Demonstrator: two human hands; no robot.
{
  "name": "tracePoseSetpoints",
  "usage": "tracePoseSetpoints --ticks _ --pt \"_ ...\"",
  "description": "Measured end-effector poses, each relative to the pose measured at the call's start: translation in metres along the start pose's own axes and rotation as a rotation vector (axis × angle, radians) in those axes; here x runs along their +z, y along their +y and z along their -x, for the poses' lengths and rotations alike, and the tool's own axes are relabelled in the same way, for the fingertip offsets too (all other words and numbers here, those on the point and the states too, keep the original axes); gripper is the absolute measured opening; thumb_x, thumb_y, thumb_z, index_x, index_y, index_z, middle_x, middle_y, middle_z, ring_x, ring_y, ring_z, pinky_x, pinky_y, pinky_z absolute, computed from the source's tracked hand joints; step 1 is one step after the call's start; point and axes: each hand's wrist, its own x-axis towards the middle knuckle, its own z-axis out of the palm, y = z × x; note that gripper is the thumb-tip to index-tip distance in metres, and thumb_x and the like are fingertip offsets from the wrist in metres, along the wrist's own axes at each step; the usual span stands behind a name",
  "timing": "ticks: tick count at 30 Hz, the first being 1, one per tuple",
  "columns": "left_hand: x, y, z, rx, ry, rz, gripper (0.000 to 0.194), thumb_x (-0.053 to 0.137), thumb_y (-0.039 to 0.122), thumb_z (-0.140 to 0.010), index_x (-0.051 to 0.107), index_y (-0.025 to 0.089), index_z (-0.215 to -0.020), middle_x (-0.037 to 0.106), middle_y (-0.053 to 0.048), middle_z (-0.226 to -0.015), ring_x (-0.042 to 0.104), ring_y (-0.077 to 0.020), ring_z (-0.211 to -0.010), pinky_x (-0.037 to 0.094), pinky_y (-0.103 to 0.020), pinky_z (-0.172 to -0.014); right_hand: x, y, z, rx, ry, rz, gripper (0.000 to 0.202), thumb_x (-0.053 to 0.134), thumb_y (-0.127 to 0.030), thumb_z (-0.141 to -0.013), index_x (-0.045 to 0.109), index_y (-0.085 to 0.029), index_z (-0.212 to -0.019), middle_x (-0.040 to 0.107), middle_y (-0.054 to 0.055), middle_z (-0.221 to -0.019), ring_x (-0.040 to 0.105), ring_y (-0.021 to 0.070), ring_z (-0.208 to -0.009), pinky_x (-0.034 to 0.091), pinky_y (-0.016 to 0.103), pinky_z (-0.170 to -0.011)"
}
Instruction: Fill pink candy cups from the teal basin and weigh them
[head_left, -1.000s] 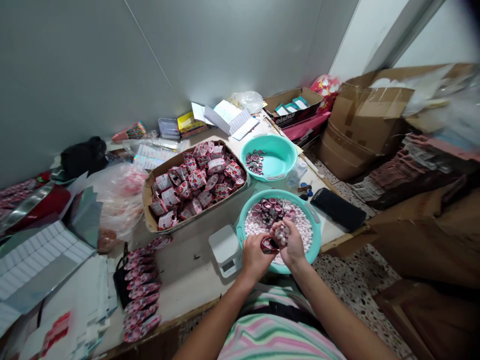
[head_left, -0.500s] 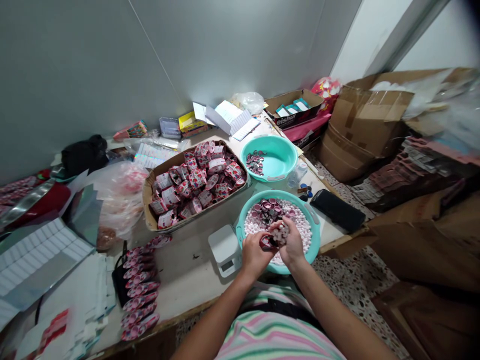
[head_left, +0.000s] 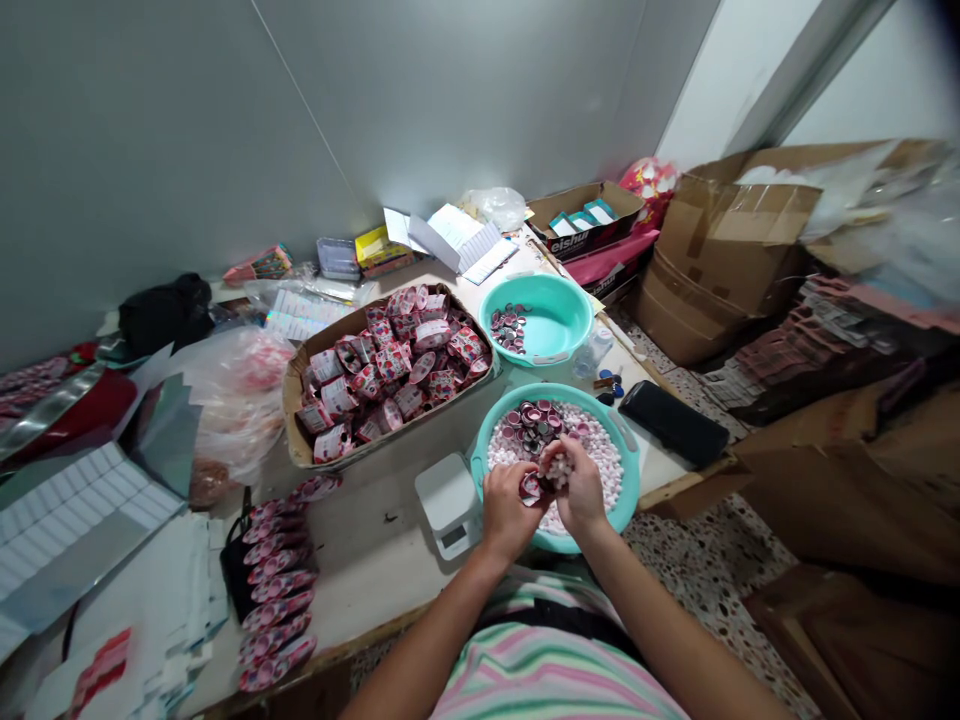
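My left hand (head_left: 512, 508) is closed around a small red printed package (head_left: 531, 488), tilted over the near basin. Close beside it, my right hand (head_left: 579, 492) is cupped and closed on a handful of small pale pink balls (head_left: 559, 468), held against the package's opening. Both hands are above a turquoise basin (head_left: 631, 478) filled with the same pale balls (head_left: 600, 440). A heap of round dark-red caps (head_left: 534, 422) lies on the balls at the basin's far left. The inside of the package is mostly hidden by my fingers.
A white scale (head_left: 448, 492) stands left of the basin. Behind are a carton (head_left: 300, 440) of printed packages and a second turquoise basin (head_left: 564, 318) with caps. A black case (head_left: 675, 422) lies right. Several filled packages (head_left: 279, 585) form a row at left.
My right hand has curled further inward and moved slightly left, bringing the balls closer to the package. My left hand keeps its grip, and the view has shifted slightly.
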Motion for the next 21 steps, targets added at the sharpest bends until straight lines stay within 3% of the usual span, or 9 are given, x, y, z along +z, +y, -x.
tracePoseSetpoints --ticks 7,21 --pt "-0.006 0.004 -0.001 0.114 0.051 -0.008 0.034 0.071 0.015 -0.068 0.061 0.025 -0.099 0.066 0.0 -0.097 0.054 -0.0218 -0.092 0.036 -0.035 -0.083 0.006 -0.004 0.008 -0.086 -0.044 0.028 0.026 0.064 -0.04 -0.074 0.057 -0.018 -0.061 0.05 -0.003 -0.057 0.043 0.0096 -0.05 0.036 0.023 -0.049" --pt "0.001 0.004 0.001 0.021 0.087 0.068 0.033 0.074 0.02 -0.066 0.062 0.023 -0.097 0.064 -0.002 -0.091 0.056 -0.0218 -0.088 0.04 -0.034 -0.078 0.005 -0.001 0.012 -0.196 -0.071 0.193 0.032 0.056 -0.045 -0.079 0.058 -0.019 -0.061 0.055 0.0 -0.062 0.047 0.0128 -0.055 0.038 0.026 -0.054"
